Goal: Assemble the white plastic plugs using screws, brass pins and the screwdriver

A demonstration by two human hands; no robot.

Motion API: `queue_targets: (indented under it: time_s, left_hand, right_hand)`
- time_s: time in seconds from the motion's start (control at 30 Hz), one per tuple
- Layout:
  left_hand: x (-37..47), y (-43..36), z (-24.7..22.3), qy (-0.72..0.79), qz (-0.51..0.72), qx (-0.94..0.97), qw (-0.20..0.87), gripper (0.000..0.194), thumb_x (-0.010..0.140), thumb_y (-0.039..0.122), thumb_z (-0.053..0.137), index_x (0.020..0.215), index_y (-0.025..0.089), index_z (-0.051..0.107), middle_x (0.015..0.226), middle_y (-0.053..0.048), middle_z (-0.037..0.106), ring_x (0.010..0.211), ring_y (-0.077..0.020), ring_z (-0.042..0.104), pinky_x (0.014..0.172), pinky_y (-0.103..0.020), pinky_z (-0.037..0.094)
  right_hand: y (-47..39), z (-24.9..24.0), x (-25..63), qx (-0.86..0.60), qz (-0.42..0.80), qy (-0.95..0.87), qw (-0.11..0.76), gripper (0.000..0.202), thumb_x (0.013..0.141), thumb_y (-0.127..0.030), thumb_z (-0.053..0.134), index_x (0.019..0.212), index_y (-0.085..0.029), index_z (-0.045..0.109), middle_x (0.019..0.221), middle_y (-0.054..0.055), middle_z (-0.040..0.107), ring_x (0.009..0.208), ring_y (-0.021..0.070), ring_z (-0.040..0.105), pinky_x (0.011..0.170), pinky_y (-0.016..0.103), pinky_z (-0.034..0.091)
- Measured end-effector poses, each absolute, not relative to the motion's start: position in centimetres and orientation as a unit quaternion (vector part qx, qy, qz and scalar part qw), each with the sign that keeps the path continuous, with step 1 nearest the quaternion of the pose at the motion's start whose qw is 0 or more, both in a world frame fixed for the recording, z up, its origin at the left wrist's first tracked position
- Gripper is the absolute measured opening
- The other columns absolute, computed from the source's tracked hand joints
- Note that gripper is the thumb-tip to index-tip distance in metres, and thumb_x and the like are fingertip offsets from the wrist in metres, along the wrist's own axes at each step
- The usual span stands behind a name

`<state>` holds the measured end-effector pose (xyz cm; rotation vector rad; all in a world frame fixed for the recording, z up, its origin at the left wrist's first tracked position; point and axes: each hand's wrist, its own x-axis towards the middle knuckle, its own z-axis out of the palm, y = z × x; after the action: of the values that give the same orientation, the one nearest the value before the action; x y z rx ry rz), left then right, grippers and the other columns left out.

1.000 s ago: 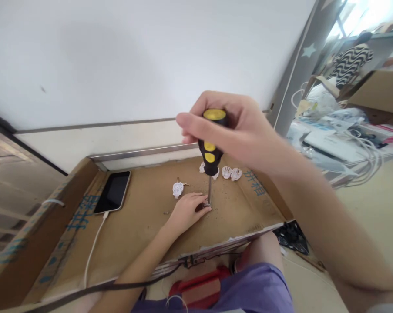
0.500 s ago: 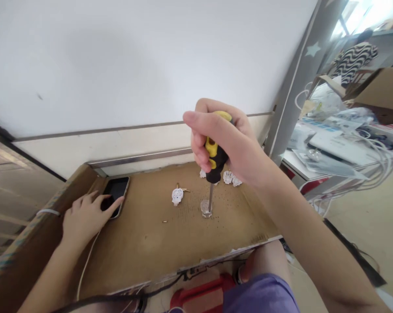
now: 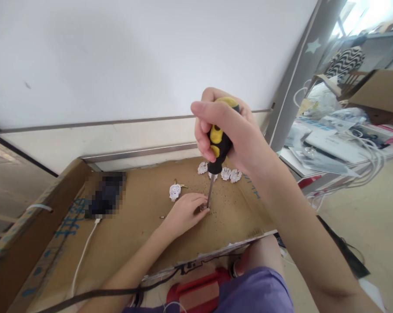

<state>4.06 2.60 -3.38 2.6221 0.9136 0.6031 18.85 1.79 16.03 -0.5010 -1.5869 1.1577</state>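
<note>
My right hand [image 3: 227, 126] is wrapped round the yellow and black handle of a screwdriver [image 3: 218, 138], its shaft pointing down. The tip meets a small pale part [image 3: 203, 208] on the cardboard surface [image 3: 140, 243]. Thumb and fingers of my left hand [image 3: 186, 213] close round that part, which they largely hide. Left of it lies a white plastic piece [image 3: 174, 191] with brass pins, and a tiny metal pin [image 3: 162, 217] sits lower. Several white pieces [image 3: 226, 173] rest behind the screwdriver.
A phone [image 3: 106, 194], blurred out, lies at the left with a white cable [image 3: 85, 256]. A cardboard wall [image 3: 23, 243] rises at the far left. On the right stands a cluttered table [image 3: 340, 148]; a person in a patterned top [image 3: 346, 63] is behind it.
My left hand has left the phone and moved right to the small part under the screwdriver. My right hand still holds the screwdriver upright at that part.
</note>
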Motion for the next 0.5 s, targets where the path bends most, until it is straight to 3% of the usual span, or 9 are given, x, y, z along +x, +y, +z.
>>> queue_targets:
  time_s: [0.13,0.37,0.5]
  left_hand:
    - [4.2,3.4,-4.8,0.326,0.21,0.904,0.178,0.012,0.085,0.026,0.054,0.08,0.019,0.063,0.1,-0.004,0.068,0.099,-0.0186,0.061,0.087,-0.032,0.047]
    - [4.1,3.1,-4.5,0.342,0.231,0.896,0.164,0.013,0.084,0.025,0.054,0.087,0.022,0.066,0.102,-0.003,0.069,0.102,-0.0204,0.06,0.087,-0.034,0.047]
    - [4.2,3.0,-4.6,0.352,0.232,0.892,0.165,0.012,0.084,0.027,0.055,0.083,0.021,0.066,0.099,-0.003,0.069,0.098,-0.0201,0.062,0.083,-0.033,0.048]
  right_hand:
    - [1.3,15.7,18.0,-0.268,0.4,-0.649,0.589,0.032,0.085,-0.029,0.05,0.062,-0.018,0.031,0.049,-0.006,0.04,0.039,0.0043,0.035,0.04,0.02,0.03]
    - [-0.4,13.8,15.1,-0.333,0.134,-0.516,0.778,0.03,0.087,-0.034,0.047,0.067,-0.019,0.032,0.056,-0.004,0.034,0.048,0.0058,0.034,0.046,0.021,0.032]
    - [-0.2,14.2,16.3,-0.31,0.18,-0.556,0.75,0.023,0.089,-0.035,0.042,0.071,-0.02,0.039,0.057,-0.003,0.038,0.048,0.0061,0.039,0.047,0.02,0.034]
